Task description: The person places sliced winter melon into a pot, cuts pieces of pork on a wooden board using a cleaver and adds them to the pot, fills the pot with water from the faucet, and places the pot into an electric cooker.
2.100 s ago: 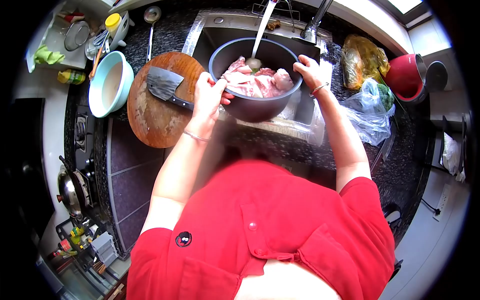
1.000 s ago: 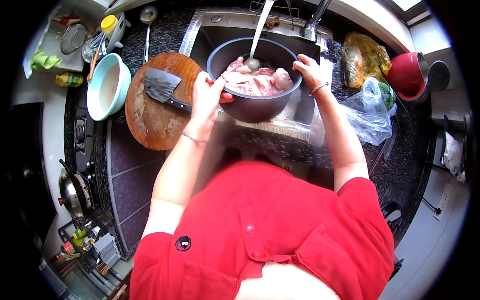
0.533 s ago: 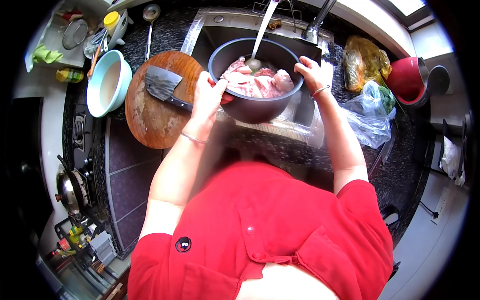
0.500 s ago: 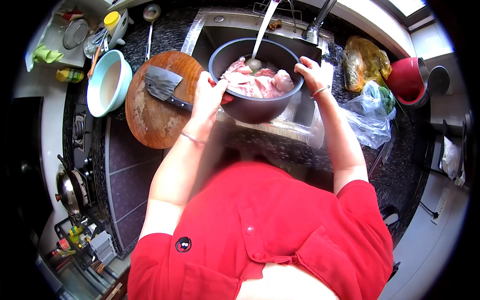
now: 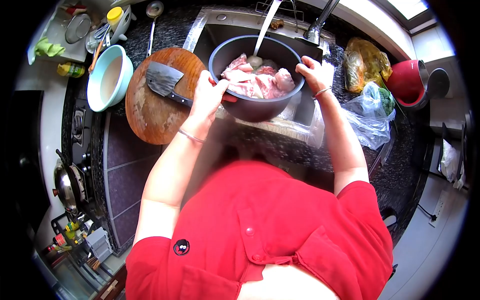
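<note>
Round wooden cutting board (image 5: 157,102) on table left of sink, cleaver (image 5: 165,81) lying on it. Pale blue bowl (image 5: 107,77) just beside board, toward table's left edge. Ladle (image 5: 152,20) near back edge. Red pot (image 5: 407,77) at right end; clear plastic bag (image 5: 370,112) near it.

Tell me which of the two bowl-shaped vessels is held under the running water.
The dark pot of raw meat, gripped by both hands; the pale blue bowl sits untouched beside the cutting board.

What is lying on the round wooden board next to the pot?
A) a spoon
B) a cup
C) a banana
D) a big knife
D: a big knife with a wide dark blade lies on the round wooden board, just left of the pot that both hands hold by its rim under the running water.
</note>
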